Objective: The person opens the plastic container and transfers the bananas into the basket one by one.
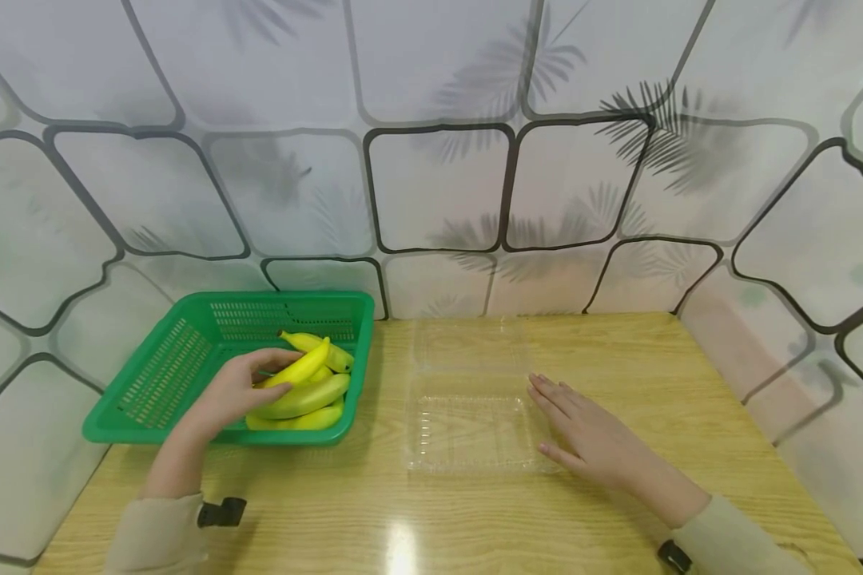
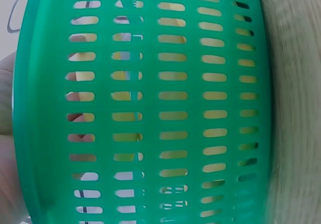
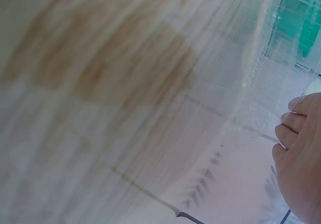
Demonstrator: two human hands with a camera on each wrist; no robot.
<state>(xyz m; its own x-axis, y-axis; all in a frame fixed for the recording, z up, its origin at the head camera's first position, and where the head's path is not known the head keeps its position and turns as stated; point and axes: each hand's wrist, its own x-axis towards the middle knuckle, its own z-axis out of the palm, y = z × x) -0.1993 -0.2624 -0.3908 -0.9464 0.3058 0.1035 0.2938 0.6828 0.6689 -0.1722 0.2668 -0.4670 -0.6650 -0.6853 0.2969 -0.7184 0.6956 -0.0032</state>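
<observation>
Inside the green basket [image 1: 144, 399], my left hand [image 1: 233, 390] reaches over several yellow bananas. Its thumb and fingers pinch the top banana [image 1: 304, 367], which lies slantwise over the others. Below it sit a paler banana [image 1: 308, 399] and another banana [image 1: 320, 418] by the near wall; one more banana [image 1: 340, 357] is behind. In the left wrist view the basket's slotted wall [image 2: 150, 128] hides most of the hand. My right hand [image 1: 593, 439], fingers straight, rests at the right edge of a clear plastic clamshell box [image 1: 475, 463], whose lid [image 1: 467, 345] is folded back.
The wooden table [image 1: 316, 511] carries the basket at the left and the clear box in the middle. Behind it rises a patterned wall covering [image 1: 439, 192] with dark outlines and leaf prints, which also runs along both sides.
</observation>
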